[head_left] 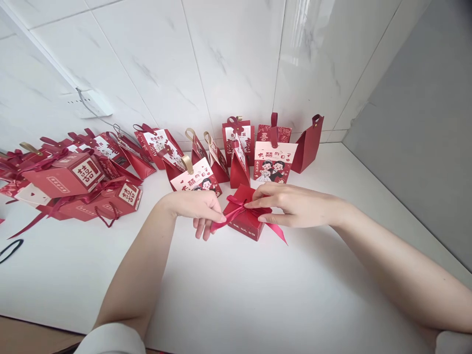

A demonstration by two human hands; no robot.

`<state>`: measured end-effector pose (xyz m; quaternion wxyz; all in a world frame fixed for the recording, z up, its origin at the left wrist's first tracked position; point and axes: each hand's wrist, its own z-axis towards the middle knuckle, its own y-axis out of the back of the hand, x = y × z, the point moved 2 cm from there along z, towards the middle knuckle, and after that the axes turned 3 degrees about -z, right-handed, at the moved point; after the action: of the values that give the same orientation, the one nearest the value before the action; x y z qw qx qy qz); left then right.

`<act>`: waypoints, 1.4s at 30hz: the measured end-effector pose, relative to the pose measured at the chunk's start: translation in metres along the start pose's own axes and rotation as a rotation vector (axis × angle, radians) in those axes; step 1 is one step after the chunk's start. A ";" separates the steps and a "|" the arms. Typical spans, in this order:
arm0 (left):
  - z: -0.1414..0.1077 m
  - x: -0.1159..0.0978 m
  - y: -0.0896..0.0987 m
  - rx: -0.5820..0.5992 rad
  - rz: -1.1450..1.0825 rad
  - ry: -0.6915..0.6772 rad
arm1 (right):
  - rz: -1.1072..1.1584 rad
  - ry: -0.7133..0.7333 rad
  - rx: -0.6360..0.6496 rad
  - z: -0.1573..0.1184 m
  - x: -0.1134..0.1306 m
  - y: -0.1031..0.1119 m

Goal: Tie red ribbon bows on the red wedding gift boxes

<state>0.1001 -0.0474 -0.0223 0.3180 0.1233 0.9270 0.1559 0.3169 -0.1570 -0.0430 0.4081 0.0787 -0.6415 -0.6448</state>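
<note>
A small red gift box (242, 227) with pale lettering along its front side lies on the white table, turned at an angle. A magenta ribbon (277, 231) is tied in a bow across its top. My left hand (201, 210) is closed, pinching a ribbon tail between thumb and fingers at the box's left. From the right, my right hand (291, 202) reaches over the box. Its index finger presses on the knot and its thumb rests by the right-hand loop, with the ribbon between them. Part of the box's top and bow is hidden under these fingers.
Behind the box stand several red wedding favour bags, among them a bag with a cartoon couple (273, 164) and a plain red bag (310, 145). At left, red boxes (66, 174) with ribbons are piled up. A dark loop (11, 250) lies at the left edge. A tiled wall (236, 59) rises behind.
</note>
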 end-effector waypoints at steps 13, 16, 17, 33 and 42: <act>-0.017 -0.025 -0.018 -0.220 0.122 -0.165 | 0.120 -0.027 0.016 -0.008 -0.003 0.011; -0.022 -0.025 -0.002 -0.789 0.156 -0.365 | 0.189 -0.157 -0.041 -0.015 -0.003 0.022; -0.019 -0.025 0.000 -0.896 0.198 -0.429 | 0.206 -0.214 -0.066 -0.018 -0.004 0.025; 0.026 -0.027 -0.018 -0.864 0.321 -0.424 | 0.576 -0.393 0.422 -0.016 -0.031 -0.001; 0.024 -0.015 -0.006 -0.916 0.173 -0.250 | 0.734 -0.387 0.057 -0.007 -0.043 -0.007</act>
<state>0.1262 -0.0525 -0.0343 0.4344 0.0648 0.7040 0.5581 0.3464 -0.1367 -0.0681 0.4804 -0.2665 -0.7094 -0.4415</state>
